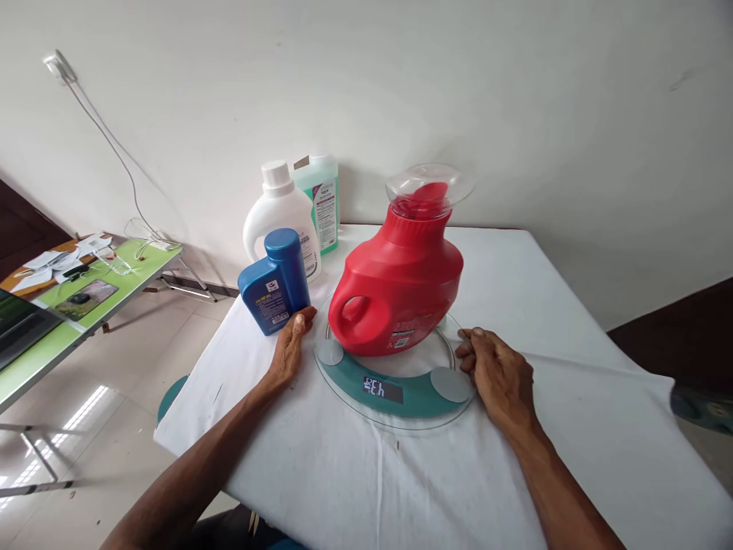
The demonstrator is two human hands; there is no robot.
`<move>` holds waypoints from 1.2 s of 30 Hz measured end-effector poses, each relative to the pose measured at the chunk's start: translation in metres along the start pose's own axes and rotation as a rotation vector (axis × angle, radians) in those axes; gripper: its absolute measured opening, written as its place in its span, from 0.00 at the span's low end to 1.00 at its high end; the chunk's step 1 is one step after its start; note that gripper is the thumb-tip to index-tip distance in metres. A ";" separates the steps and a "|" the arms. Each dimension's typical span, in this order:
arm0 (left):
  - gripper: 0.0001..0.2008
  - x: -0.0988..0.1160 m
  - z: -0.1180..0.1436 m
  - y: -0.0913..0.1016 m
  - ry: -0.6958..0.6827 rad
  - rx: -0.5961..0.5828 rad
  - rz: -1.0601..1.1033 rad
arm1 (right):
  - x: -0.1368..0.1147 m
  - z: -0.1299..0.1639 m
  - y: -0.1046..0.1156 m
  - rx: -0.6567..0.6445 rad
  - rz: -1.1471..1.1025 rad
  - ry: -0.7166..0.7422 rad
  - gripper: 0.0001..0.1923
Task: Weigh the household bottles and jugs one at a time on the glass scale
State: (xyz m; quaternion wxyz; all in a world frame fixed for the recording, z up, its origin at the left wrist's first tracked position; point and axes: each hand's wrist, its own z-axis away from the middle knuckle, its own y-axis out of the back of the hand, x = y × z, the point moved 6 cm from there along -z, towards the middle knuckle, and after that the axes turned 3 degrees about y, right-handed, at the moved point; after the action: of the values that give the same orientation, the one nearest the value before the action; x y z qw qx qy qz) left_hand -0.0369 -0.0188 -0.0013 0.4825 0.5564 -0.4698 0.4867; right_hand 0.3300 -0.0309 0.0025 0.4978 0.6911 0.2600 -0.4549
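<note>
A round glass bathroom scale (366,391) with a teal band and a lit digital display lies on the table. A big red detergent jug (401,283) with a side handle stands on it, slightly tilted in view, its red neck topped by a wide clear plastic piece (431,187). At the scale's left rim is my left hand (293,344), fingers together and closed at the edge, close beside a small blue bottle (269,294). My right hand (495,370) has its fingers curled on the scale's right rim; some fingertips are hidden.
Behind the blue bottle stand a white jug (280,210) and a green liquid bottle (325,198). White cloth covers the table (550,305), which meets the wall. On the left, a green table (123,269) holds a laptop (23,325), papers and a mouse.
</note>
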 end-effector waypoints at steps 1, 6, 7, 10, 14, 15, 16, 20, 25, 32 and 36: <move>0.42 0.000 0.000 0.001 0.005 0.004 0.003 | 0.000 0.000 0.000 0.001 -0.003 0.001 0.30; 0.42 0.006 -0.001 0.003 0.041 0.021 0.004 | -0.002 0.001 -0.001 0.000 -0.027 0.006 0.28; 0.41 0.007 -0.002 0.002 0.045 0.018 0.005 | -0.003 0.001 -0.001 0.001 -0.027 0.012 0.28; 0.39 0.009 -0.003 0.001 0.045 0.016 -0.002 | -0.005 0.001 -0.001 0.004 -0.019 0.027 0.27; 0.40 0.007 -0.004 0.002 0.042 0.021 -0.016 | -0.006 0.001 0.000 0.005 -0.013 0.033 0.26; 0.40 0.006 -0.004 0.002 0.042 0.020 -0.021 | -0.006 0.001 0.000 0.006 -0.014 0.032 0.25; 0.40 0.006 -0.004 0.002 0.041 0.017 -0.027 | -0.006 0.001 0.000 0.004 -0.015 0.029 0.24; 0.40 0.007 -0.004 0.001 0.035 0.005 -0.048 | -0.005 0.001 -0.001 -0.005 -0.001 0.026 0.24; 0.42 0.008 -0.004 0.001 0.050 0.003 -0.062 | -0.004 0.001 -0.001 0.004 0.006 0.027 0.26; 0.41 0.010 -0.005 0.001 0.053 0.013 -0.059 | -0.007 0.001 0.000 0.002 0.006 0.032 0.29; 0.39 0.013 -0.004 0.000 0.047 0.007 -0.066 | -0.009 0.000 0.000 -0.004 0.002 0.049 0.30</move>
State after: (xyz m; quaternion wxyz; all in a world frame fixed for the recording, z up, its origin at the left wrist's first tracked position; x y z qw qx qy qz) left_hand -0.0357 -0.0159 0.0119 0.5073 0.5616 -0.4381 0.4851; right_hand 0.3260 -0.0304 0.0100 0.4932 0.7012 0.2724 -0.4368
